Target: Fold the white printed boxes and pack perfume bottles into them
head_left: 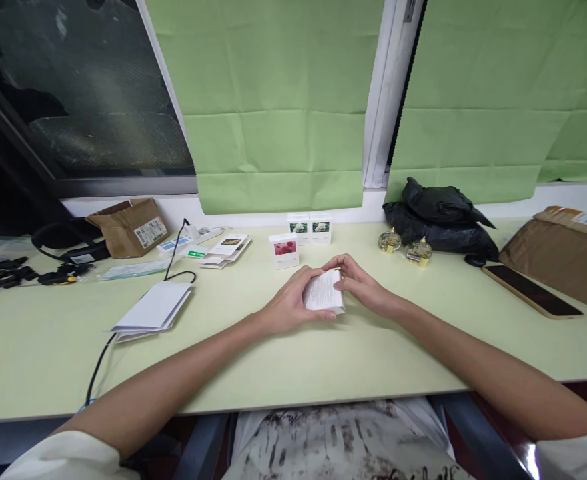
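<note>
Head view: both hands (323, 293) clamped on white box (322, 291), 3 boxes (301, 240) behind, phone (531, 291) right.

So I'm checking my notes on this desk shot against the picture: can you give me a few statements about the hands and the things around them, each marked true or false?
1. Both hands hold one small white box: true. The left hand and right hand grip the small white box just above the table.
2. A box with a red picture stands behind the hands: true.
3. The phone lies to the left of the hands: false. It lies to the right, near the brown parcel.
4. The black bag sits on the stack of white papers: false. They lie far apart.
</note>
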The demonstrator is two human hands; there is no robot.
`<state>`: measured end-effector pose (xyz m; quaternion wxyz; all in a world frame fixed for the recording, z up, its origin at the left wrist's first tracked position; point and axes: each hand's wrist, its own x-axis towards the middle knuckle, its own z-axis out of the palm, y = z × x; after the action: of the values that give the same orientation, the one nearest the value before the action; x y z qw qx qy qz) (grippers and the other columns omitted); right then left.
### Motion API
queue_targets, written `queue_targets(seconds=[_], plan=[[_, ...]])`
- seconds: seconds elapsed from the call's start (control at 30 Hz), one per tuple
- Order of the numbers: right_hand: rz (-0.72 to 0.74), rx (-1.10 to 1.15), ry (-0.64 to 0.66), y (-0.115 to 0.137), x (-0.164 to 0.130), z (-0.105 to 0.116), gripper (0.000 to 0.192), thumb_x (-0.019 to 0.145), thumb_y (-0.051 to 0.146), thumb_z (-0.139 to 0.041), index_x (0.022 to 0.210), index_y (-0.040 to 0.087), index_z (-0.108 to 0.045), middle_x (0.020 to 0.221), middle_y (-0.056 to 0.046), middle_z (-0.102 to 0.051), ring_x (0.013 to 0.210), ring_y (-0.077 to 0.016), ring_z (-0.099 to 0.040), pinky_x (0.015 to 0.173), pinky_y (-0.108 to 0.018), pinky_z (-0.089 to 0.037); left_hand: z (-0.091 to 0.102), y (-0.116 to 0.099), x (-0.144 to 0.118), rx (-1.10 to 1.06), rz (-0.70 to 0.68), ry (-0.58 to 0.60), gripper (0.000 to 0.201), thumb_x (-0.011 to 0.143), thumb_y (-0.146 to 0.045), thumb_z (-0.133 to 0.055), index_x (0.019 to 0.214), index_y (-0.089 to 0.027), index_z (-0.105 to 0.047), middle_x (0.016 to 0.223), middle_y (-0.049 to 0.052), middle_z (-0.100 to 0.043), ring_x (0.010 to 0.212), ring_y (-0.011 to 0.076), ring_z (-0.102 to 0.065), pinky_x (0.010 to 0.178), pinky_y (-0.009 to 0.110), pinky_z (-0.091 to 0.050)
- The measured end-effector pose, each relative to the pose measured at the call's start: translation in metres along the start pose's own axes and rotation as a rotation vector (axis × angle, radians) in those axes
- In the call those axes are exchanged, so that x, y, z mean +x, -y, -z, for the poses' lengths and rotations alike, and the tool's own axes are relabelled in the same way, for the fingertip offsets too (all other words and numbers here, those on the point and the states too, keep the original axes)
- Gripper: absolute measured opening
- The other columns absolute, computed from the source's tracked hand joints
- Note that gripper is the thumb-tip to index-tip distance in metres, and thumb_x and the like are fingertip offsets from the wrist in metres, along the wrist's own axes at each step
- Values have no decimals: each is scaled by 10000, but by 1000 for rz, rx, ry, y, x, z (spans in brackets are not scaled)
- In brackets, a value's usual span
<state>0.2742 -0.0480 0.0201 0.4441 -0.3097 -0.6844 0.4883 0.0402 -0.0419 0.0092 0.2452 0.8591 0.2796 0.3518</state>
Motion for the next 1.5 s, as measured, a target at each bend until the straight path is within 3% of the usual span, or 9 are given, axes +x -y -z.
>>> queue_targets(seconds=[0.23,0.4,0.57,0.7,0.97,1.2,1.37,1.5], plan=[[-37,137,37,-8,1,4,397,907,392,-770,1222,285,-554,1316,-40,-554,1176,-205,-563,976,-358,-501,6,-1,0,70,-21,6,854,765,-600,-875,1468,-283,-508,1322,95,-620,1202,308,-580,1033,452,-471],[-17,-46,-51,-9,2,1,391,942,531,-720,1160,262,-537,1118,-29,-579,1010,-194,-581,853,-332,-510,8,1,-1,106,33,73,759,895,-606,-748,1557,-341,-486,1438,88,-624,1324,345,-479,1150,549,-382],[123,-254,-191,-5,2,-2,344,969,534,-683,1105,260,-526,1029,-18,-597,970,-200,-608,826,-333,-518,10,3,-1,19,6,76,644,1000,-525,-646,1584,-334,-452,1545,81,-564,1378,311,-509,1144,486,-447],[185,-395,-260,-1,-1,-2,246,1061,484,-530,1183,272,-550,1038,-27,-650,940,-210,-659,854,-366,-529,8,3,-2,-31,19,39,628,1063,-466,-552,1633,-330,-327,1579,96,-526,1391,288,-552,1103,437,-514],[223,-575,-220,-3,0,7,271,1054,457,-543,1258,287,-592,1245,-71,-633,1042,-241,-671,779,-356,-570,11,1,0,42,-81,-84,385,1108,-365,-444,1481,-278,-473,1439,114,-588,1272,252,-617,1045,417,-560],[307,-602,-192,-4,0,9,243,1038,417,-579,1239,280,-581,1276,-88,-587,1186,-259,-630,1002,-444,-570,15,5,5,89,-139,-181,337,1058,-337,-579,1387,-274,-550,1399,126,-569,1329,266,-547,930,391,-578],[203,-489,-110,-2,0,6,208,1032,402,-590,1188,277,-533,1122,-45,-693,1034,-241,-698,898,-420,-586,15,7,4,96,-125,-193,309,1062,-309,-573,1369,-279,-571,1338,112,-605,1277,251,-579,905,385,-580],[194,-502,-117,-1,0,7,196,1022,409,-599,1150,273,-540,1105,-42,-701,1021,-243,-699,885,-413,-574,15,9,5,106,-145,-197,309,1071,-285,-556,1379,-286,-572,1374,111,-614,1311,249,-577,903,379,-584]])
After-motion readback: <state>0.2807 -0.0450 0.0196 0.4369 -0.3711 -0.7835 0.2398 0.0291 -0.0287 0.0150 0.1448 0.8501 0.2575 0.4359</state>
